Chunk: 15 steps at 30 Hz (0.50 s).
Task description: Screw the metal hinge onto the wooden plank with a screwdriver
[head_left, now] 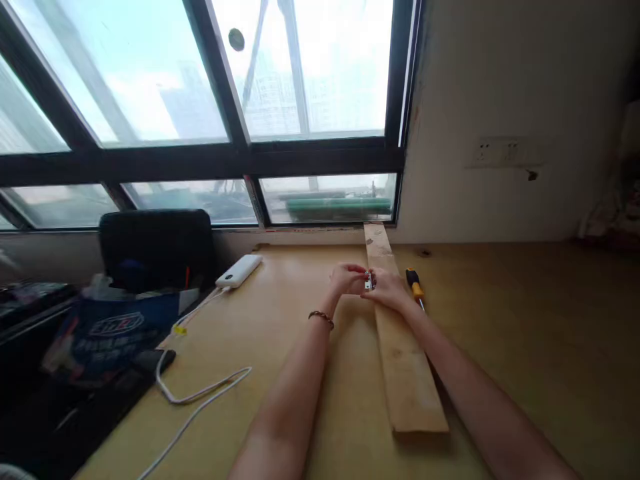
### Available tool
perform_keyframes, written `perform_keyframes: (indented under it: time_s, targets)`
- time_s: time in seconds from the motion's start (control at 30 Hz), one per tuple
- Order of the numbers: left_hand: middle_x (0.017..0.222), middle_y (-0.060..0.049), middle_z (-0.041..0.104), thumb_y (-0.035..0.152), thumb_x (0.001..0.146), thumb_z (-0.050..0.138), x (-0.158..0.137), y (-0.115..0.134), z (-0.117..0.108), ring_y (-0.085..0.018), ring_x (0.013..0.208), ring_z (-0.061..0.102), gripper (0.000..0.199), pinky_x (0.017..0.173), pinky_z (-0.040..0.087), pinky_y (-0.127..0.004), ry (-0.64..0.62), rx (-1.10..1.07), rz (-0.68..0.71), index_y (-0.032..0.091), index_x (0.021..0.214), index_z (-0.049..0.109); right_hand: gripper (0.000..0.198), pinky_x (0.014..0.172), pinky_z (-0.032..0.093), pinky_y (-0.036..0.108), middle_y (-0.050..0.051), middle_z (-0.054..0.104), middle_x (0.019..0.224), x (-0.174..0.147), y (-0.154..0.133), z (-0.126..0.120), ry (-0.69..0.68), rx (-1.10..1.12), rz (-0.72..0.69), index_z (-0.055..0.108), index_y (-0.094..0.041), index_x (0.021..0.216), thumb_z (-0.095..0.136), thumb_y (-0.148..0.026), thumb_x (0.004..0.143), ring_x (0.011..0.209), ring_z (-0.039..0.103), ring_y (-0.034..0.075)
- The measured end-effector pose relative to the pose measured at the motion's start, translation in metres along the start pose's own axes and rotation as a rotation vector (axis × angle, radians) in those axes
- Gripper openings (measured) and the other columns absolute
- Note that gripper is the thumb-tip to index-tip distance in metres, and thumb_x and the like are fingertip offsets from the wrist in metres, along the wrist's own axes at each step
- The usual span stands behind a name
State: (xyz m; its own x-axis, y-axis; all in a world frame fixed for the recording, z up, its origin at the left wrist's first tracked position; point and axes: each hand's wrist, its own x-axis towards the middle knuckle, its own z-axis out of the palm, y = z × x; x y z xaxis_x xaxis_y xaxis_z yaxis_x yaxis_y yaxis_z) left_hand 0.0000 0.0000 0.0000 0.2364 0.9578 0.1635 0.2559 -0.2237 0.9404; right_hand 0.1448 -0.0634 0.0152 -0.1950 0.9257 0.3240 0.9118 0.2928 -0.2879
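A long wooden board [407, 360] lies on the table, running from near me toward the window. Over its far half, my left hand [349, 277] and my right hand [387, 288] meet, fingers closed around a small silver metal plate [369, 283]. My left fingertips pinch the plate from the left side. From the right, my right hand grips it while resting at the board. Its exact kind is too small to make out, and fingers cover part of it. A screwdriver [415, 283] with a black and yellow handle lies just right of the board, beside my right hand.
A white power bank [240, 271] sits at the table's left edge, its white cable [200, 395] looping toward me. Left of the table are a black chair [156, 240] and a blue bag [117, 330]. The window [320, 157] and wall bound the far side.
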Motion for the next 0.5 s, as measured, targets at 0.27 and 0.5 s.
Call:
perform_keyframes:
  time_s: [0.27, 0.5]
  targets:
    - [0.068, -0.003, 0.067, 0.029, 0.049, 0.073, -0.0046, 0.0062, 0.0, -0.017, 0.069, 0.059, 0.022, 0.067, 0.043, -0.027, 0.019, 0.009, -0.002, 0.016, 0.067, 0.07, 0.059, 0.066, 0.038, 0.027, 0.006, 0.063, 0.095, 0.0001, 0.0012, 0.002, -0.009, -0.024, 0.027, 0.052, -0.022, 0.106, 0.066, -0.052, 0.058, 0.087, 0.058, 0.022]
    - [0.071, -0.005, 0.067, 0.027, 0.05, 0.072, -0.0063, 0.0026, -0.0015, -0.017, 0.069, 0.059, 0.024, 0.069, 0.043, -0.028, -0.036, -0.075, 0.021, 0.013, 0.069, 0.07, 0.061, 0.067, 0.039, 0.028, 0.005, 0.063, 0.096, 0.0015, 0.0031, 0.0043, 0.006, -0.028, 0.022, 0.053, -0.024, 0.107, 0.067, -0.056, 0.056, 0.087, 0.058, 0.022]
